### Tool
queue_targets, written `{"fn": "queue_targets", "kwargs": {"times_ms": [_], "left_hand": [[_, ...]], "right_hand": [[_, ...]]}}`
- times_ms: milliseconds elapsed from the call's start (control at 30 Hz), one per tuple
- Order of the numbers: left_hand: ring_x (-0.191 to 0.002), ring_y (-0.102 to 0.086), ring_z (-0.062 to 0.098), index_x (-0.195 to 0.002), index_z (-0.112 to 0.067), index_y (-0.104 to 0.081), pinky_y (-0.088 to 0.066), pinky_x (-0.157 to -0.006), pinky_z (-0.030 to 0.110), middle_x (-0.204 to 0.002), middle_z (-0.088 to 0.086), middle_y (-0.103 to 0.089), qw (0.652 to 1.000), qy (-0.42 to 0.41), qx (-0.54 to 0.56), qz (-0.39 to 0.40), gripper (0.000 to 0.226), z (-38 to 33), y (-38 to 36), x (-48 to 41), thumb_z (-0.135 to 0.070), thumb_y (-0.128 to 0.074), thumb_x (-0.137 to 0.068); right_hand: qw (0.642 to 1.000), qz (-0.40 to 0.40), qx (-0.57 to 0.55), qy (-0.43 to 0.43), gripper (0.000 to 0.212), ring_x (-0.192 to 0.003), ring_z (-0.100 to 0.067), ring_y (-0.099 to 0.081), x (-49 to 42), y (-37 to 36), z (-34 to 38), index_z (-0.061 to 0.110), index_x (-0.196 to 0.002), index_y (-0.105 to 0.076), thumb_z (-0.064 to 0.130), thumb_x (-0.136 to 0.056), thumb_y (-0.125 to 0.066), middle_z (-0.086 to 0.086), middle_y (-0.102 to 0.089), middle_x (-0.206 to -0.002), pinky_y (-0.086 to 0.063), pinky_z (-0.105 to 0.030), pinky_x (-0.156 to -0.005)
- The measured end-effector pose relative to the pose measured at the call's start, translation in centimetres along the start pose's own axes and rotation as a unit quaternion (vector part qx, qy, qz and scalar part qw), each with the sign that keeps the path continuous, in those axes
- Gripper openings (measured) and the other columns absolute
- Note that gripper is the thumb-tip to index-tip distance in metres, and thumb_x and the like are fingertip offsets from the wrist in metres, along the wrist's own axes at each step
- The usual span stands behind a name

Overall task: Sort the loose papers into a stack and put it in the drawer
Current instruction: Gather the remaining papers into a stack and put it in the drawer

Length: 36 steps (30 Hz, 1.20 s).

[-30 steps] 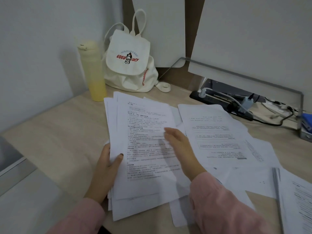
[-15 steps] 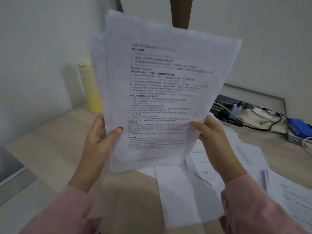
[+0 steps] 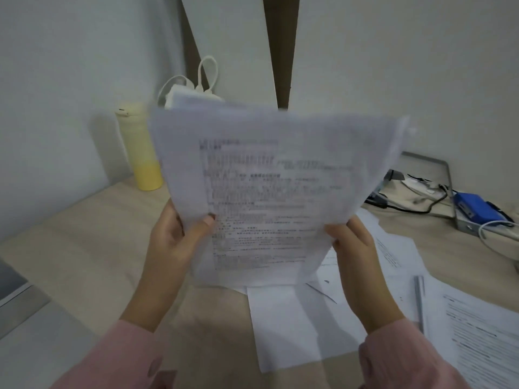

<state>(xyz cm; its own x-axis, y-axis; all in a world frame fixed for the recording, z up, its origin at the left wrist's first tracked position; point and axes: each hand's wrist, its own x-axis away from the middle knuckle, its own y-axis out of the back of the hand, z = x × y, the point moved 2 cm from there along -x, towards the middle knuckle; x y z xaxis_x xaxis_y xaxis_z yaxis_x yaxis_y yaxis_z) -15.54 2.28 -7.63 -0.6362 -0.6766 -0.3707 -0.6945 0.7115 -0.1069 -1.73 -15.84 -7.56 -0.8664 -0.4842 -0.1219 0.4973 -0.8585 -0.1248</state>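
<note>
Left hand [image 3: 174,242] curled round the lower left edge of the paper stack [image 3: 266,186], thumb laid across the printed front, fingers behind. Right hand [image 3: 356,254] gripping the lower right edge the same way, thumb on the front. Stack held up off the desk [image 3: 84,256], nearly upright and facing the camera. Printed text blurred and unreadable, sheet edges uneven at the top and left. Pink sleeves [image 3: 118,355] on both forearms.

Below and behind the stack, loose sheets [image 3: 292,327] flat on the desk, overlapping one another and spread toward the right edge of view. Nearest of them, one blank-looking sheet between the two wrists. On the sheets at the right, a slim grey pen-like object [image 3: 419,301], too blurred to name for certain.

Further back at the left, a pale yellow bottle [image 3: 143,155] upright near the wall, partly hidden by the stack's left edge. Beside it, a white bag [image 3: 179,92], only handles and top visible above the papers. At the right rear, a metal frame [image 3: 446,175], dark cables [image 3: 404,209] and a blue box [image 3: 474,206] just beside the frame. At the lower left corner, a grey surface [image 3: 14,284] beside the desk edge, nature unclear.
</note>
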Motion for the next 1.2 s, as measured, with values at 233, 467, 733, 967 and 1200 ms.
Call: {"fn": "queue_targets", "kwargs": {"times_ms": [233, 467, 733, 967, 1200], "left_hand": [[-0.092, -0.064, -0.006, -0.11, -0.022, -0.055, -0.049, -0.073, 0.007, -0.095, -0.027, -0.07, 0.999, 0.02, -0.022, 0.018, 0.034, 1.0, -0.7, 1.5, -0.007, -0.062, -0.08], [-0.098, -0.064, -0.004, -0.118, -0.023, -0.056, -0.049, -0.074, 0.006, -0.102, -0.028, -0.069, 0.996, 0.071, -0.054, 0.025, 0.033, 2.8, -1.2, 3.3, -0.008, -0.055, -0.089], [-0.09, -0.066, 0.001, -0.102, -0.04, -0.049, -0.055, -0.068, 0.019, -0.105, -0.013, -0.065, 0.991, 0.098, -0.073, 0.052, 0.024, 1.3, -7.1, 4.6, -0.019, -0.053, -0.092], [-0.107, -0.06, 0.006, -0.119, -0.046, -0.038, -0.052, -0.09, 0.029, -0.119, -0.017, -0.058, 0.955, 0.183, -0.04, 0.228, 0.039, 2.4, -16.8, 9.3, -0.014, -0.043, -0.096], [-0.116, -0.051, -0.004, -0.111, -0.066, -0.032, -0.042, -0.103, 0.029, -0.117, -0.036, -0.051, 0.902, 0.203, -0.034, 0.378, 0.053, 4.4, -24.5, 14.8, -0.017, -0.043, -0.097]], "right_hand": [[0.999, 0.0, 0.015, -0.036, 0.033, -0.092, -0.008, -0.066, 1.3, 0.7, -1.0, 0.024, -0.094, -0.069, 0.001, -0.087, -0.046, 0.012, -0.074, -0.092, -0.049, -0.025, -0.08], [0.988, 0.024, 0.058, -0.14, 0.027, -0.104, -0.019, -0.064, 2.7, 1.5, -2.7, 0.02, -0.106, -0.067, 0.009, -0.09, -0.049, 0.002, -0.072, -0.105, -0.049, -0.036, -0.092], [0.983, -0.07, 0.137, -0.101, 0.021, -0.096, -0.016, -0.063, 4.8, 8.0, -0.4, 0.026, -0.101, -0.058, 0.01, -0.09, -0.049, 0.004, -0.066, -0.104, -0.05, -0.032, -0.078], [0.942, -0.223, 0.203, -0.147, 0.029, -0.083, -0.017, -0.063, 10.0, 18.5, 0.0, 0.022, -0.117, -0.048, 0.013, -0.09, -0.053, -0.001, -0.065, -0.099, -0.046, -0.032, -0.064], [0.881, -0.322, 0.282, -0.201, 0.039, -0.082, -0.021, -0.06, 15.3, 26.5, -0.9, 0.017, -0.126, -0.045, 0.011, -0.089, -0.055, -0.002, -0.061, -0.094, -0.046, -0.037, -0.073]]}}
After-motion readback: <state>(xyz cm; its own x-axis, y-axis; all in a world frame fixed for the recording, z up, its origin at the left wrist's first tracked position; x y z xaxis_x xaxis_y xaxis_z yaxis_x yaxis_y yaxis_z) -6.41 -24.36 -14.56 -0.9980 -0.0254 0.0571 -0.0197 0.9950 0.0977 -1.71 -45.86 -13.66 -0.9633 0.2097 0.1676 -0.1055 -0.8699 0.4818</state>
